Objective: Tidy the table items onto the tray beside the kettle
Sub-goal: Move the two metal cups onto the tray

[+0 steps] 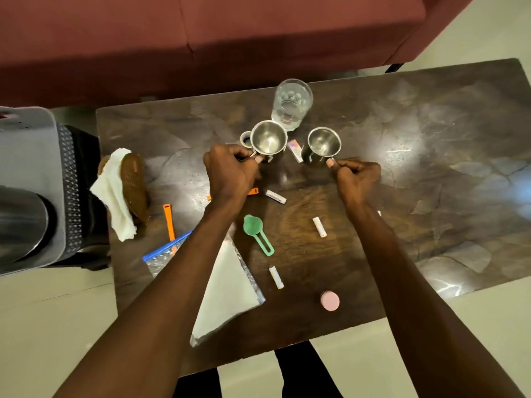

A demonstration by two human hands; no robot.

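Two steel mugs stand near the far middle of the dark table (416, 173). My left hand (230, 173) grips the handle of the left steel mug (268, 137). My right hand (357, 176) grips the handle of the right steel mug (324, 145). Both mugs look empty. At the left edge a grey tray (34, 139) carries a steel kettle (20, 222). A glass of water (291, 103) stands just behind the mugs.
Loose on the table lie a green scoop (256, 232), several white sachets (319, 226), a pink lid (330, 300), an orange clip (169, 221), a zip bag (230, 282), a small dark cap (245, 139), and a brown dish with a white cloth (115, 193). A red sofa (201, 38) runs behind.
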